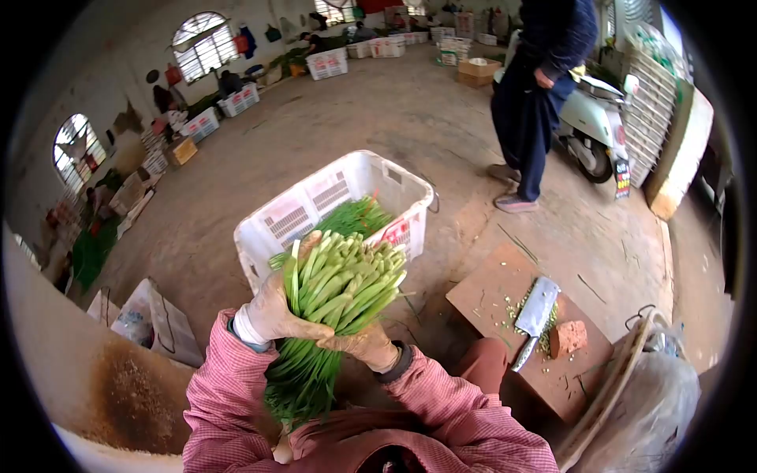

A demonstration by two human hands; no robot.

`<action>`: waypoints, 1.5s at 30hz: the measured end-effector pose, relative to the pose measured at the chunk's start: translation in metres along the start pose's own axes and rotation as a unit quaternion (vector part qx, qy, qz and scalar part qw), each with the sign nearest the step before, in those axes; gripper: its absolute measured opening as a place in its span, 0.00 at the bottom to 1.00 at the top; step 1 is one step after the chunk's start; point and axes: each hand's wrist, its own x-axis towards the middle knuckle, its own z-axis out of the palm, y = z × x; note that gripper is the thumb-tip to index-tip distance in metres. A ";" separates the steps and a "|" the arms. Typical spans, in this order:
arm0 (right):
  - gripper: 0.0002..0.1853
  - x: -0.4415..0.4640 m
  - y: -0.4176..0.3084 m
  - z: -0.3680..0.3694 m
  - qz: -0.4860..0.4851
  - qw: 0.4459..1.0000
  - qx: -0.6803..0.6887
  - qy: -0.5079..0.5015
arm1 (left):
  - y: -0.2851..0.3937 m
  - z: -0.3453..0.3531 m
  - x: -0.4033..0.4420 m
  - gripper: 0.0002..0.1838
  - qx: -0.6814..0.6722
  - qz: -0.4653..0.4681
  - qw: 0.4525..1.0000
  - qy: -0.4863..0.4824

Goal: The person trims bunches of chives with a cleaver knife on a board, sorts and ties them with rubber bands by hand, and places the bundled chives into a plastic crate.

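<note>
A thick bundle of long green vegetable stalks (339, 280) is held up in front of me, pale cut ends upward and dark thin leaves hanging toward my lap. My left hand (276, 311), in a whitish glove, wraps around its left side. Around the lower right of the bundle is my right hand (367, 345), gloved too, its fingers partly hidden by the stalks. Just beyond stands a white plastic crate (272, 225) with more greens (355, 217) inside. At right, a cleaver (538, 306) lies on a brown board (489, 296) among small green trimmings.
A reddish brick (568, 337) sits on the board beside the cleaver. Another person (536, 102) stands ahead near a parked scooter (591, 118). Stacked crates (650, 102) rise at right. White containers (162, 323) stand at left. Further back, several people sit by crates (327, 65).
</note>
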 end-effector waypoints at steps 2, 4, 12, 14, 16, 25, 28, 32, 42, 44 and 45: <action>0.43 -0.015 -0.012 -0.031 0.081 0.995 -0.018 0.051 | -0.007 0.026 0.038 0.56 -0.117 -0.008 0.993 -0.032; 0.43 -0.022 -0.035 -0.059 0.050 0.997 -0.005 0.064 | -0.028 0.039 0.065 0.54 -0.207 -0.005 0.976 -0.066; 0.28 -0.014 -0.109 -0.151 -0.018 0.950 0.135 0.281 | -0.061 0.099 0.102 0.55 -0.434 -0.064 0.892 -0.111; 0.25 -0.023 -0.093 -0.170 0.019 0.942 0.046 0.332 | -0.062 0.101 0.111 0.54 -0.422 -0.078 0.895 -0.121; 0.21 -0.039 -0.068 -0.172 0.071 0.918 -0.082 0.382 | -0.064 0.105 0.121 0.54 -0.404 -0.086 0.901 -0.131; 0.29 -0.166 -0.091 -0.165 0.109 0.774 -0.586 0.215 | -0.093 0.241 0.212 0.46 0.028 -0.003 0.957 -0.288; 0.21 -0.207 -0.148 -0.216 0.126 0.613 -0.589 0.511 | -0.125 0.318 0.225 0.47 0.160 -0.025 0.930 -0.329; 0.37 -0.239 -0.108 -0.303 0.354 0.379 -0.681 0.518 | -0.130 0.377 0.228 0.47 0.287 -0.081 0.859 -0.415; 0.27 -0.242 -0.106 -0.357 0.231 0.671 -0.418 0.567 | -0.117 0.400 0.213 0.60 0.355 -0.100 0.834 -0.411; 0.25 -0.222 -0.119 -0.334 0.186 0.685 -0.421 0.564 | -0.114 0.401 0.215 0.58 0.354 -0.114 0.829 -0.418; 0.22 -0.209 -0.125 -0.321 0.273 0.652 -0.401 0.583 | -0.113 0.402 0.214 0.58 0.351 -0.114 0.831 -0.416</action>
